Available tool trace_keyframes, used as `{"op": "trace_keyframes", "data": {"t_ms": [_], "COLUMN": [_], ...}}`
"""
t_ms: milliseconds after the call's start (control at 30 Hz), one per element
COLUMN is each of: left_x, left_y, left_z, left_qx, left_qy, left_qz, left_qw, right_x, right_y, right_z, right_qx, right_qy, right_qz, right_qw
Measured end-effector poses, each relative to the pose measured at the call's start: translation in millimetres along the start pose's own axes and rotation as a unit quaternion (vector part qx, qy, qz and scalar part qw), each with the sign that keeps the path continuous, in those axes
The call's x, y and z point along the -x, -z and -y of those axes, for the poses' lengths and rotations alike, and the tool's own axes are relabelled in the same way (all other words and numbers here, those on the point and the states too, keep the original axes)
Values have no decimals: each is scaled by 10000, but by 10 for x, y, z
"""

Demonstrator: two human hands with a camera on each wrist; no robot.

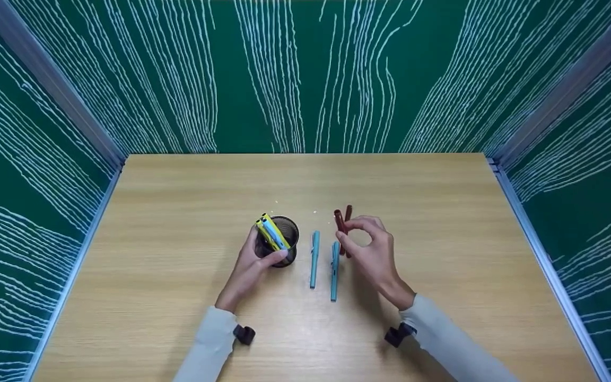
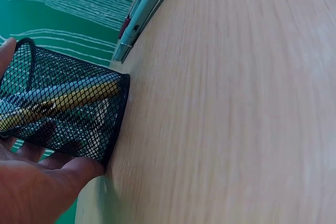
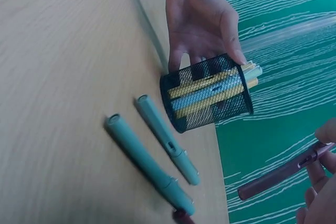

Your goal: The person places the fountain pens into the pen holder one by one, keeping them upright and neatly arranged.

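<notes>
A black mesh pen cup (image 1: 293,233) stands on the table, with my left hand (image 1: 250,265) curled around its side. Inside lean yellow pens (image 3: 197,86) and a light blue pen (image 1: 275,234). Between thumb and fingers, my right hand (image 1: 377,252) pinches a dark red pen (image 3: 273,179), raised above the tabletop. Partly behind that hand lies a second dark red pen (image 1: 348,212). Two teal pens, a left one (image 1: 314,260) and a right one (image 1: 334,273), lie roughly parallel between the cup and my right hand.
The wooden table (image 1: 189,201) is bordered by green panels (image 1: 305,106) with white wavy lines at the back and both sides. Metal frame rails (image 1: 544,254) run along its side edges. Small pale specks lie beyond the pens.
</notes>
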State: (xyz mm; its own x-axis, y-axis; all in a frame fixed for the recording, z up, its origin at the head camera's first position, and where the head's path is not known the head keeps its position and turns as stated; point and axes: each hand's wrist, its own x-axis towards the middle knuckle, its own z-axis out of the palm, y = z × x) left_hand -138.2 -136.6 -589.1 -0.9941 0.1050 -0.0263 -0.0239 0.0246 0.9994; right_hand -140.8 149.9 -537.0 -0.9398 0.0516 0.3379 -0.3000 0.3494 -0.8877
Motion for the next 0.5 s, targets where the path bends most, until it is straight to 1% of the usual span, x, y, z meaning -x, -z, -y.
{"op": "trace_keyframes", "data": {"t_ms": [33, 100, 267, 333, 500], "left_x": [0, -11, -22, -18, -18], "left_y": [1, -2, -9, -9, -12], "left_z": [4, 15, 24, 21, 20], "left_qx": [-28, 140, 320, 237, 291], "left_qy": [-1, -38, -136, -132, -79], "left_qz": [-2, 74, 147, 87, 79], "left_qw": [10000, 9999, 9993, 9996, 9995], "right_x": [-12, -45, -122, -154, -219], "right_y": [-16, -53, -141, -177, -249], "right_z": [17, 43, 120, 149, 208], "right_qx": [0, -18, -77, -133, -392], "right_qy": [3, 48, 160, 191, 259], "right_qz": [27, 54, 154, 217, 336], "right_qw": [10000, 10000, 9997, 9995, 9983]}}
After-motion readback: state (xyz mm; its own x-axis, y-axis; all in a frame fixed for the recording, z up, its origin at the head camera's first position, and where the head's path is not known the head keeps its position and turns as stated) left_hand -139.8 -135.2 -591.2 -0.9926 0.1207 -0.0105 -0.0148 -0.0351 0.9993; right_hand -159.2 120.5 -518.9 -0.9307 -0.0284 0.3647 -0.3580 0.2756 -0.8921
